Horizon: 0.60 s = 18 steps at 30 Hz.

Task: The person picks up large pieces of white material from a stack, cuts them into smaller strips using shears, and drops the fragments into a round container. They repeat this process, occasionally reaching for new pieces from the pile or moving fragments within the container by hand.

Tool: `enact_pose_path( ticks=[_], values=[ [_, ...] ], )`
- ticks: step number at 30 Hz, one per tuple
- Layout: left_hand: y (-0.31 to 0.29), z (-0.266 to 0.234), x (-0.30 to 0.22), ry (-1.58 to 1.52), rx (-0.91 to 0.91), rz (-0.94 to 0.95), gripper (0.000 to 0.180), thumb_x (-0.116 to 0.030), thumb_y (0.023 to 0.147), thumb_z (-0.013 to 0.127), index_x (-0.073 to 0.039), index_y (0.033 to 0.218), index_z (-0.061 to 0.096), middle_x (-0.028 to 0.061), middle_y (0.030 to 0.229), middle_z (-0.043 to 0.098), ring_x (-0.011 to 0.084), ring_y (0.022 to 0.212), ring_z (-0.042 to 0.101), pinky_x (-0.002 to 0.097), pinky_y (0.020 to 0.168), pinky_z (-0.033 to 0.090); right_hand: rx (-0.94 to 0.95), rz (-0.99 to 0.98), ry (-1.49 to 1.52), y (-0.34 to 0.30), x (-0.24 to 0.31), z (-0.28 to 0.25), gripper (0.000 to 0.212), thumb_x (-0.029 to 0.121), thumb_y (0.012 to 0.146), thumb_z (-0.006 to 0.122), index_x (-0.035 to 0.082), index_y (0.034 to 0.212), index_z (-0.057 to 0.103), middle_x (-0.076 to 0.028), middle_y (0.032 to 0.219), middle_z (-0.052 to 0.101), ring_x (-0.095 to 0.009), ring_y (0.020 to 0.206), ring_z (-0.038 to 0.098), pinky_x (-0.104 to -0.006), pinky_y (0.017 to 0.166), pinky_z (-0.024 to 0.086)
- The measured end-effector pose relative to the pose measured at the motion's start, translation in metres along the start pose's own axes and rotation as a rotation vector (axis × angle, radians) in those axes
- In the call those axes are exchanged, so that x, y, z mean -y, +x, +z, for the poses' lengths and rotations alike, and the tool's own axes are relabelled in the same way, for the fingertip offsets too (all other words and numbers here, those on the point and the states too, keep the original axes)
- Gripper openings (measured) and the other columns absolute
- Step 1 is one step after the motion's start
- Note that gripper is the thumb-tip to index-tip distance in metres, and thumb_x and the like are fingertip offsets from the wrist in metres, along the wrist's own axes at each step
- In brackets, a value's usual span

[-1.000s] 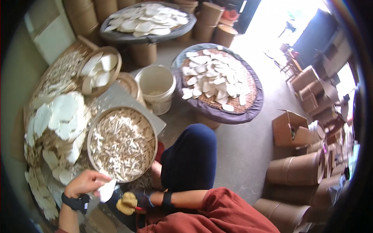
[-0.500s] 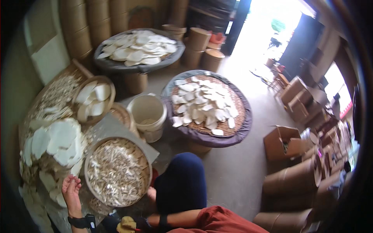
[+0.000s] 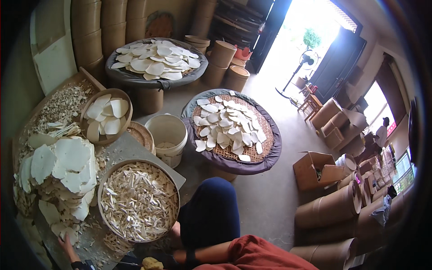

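My left hand is at the lower left, its fingers closed on the edge of a pale flat slice. Next to it rises a stack of large white, irregular sheets. My right forearm comes from a red sleeve, and the hand at its end is dark and mostly hidden at the lower edge. Near that hand shows a yellowish lump with a thin straight edge beside it; what it is I cannot tell. A round tray full of narrow white offcuts stands between my left hand and my knee.
A bowl-like basket of pale slices sits beyond the stack, beside a white bucket. Two cloth-rimmed round trays, one near and one far, hold white pieces. Cardboard drums and an open box line the right.
My left hand has moved down and left, from beside the stack to the pale slice at the lower left. The whole view has shifted slightly and looks sharper.
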<state>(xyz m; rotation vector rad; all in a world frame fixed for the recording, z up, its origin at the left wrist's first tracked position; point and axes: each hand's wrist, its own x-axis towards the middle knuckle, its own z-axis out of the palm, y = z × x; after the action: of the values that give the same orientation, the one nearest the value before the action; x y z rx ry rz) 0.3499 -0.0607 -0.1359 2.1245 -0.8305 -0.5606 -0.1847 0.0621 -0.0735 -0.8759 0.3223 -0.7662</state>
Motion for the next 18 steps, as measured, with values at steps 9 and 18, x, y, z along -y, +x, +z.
enact_pose_path(
  ticks=[9,18],
  values=[
    [-0.067,-0.026,-0.018,-0.754,0.229,-0.204,0.025,-0.01,0.081,0.065,-0.006,0.106,0.064,0.0082,0.11,0.06,0.0204,0.104,0.056,0.0341,0.088,0.045,-0.021,0.239,0.009,0.012,0.008,0.007,0.019,0.02,0.087,0.058,0.003,0.096,0.059,-0.008,0.087,0.061,-0.018,0.08,0.06,-0.0308,0.071,0.047],
    [-0.171,-0.045,-0.083,-0.757,0.274,-0.233,0.033,-0.007,0.084,0.066,-0.002,0.116,0.059,0.0062,0.102,0.065,0.0157,0.094,0.062,0.0316,0.084,0.051,-0.178,0.453,0.146,0.03,0.023,0.014,0.021,0.014,0.085,0.06,0.003,0.103,0.058,-0.01,0.095,0.062,-0.02,0.088,0.061,-0.033,0.079,0.049]
  ],
)
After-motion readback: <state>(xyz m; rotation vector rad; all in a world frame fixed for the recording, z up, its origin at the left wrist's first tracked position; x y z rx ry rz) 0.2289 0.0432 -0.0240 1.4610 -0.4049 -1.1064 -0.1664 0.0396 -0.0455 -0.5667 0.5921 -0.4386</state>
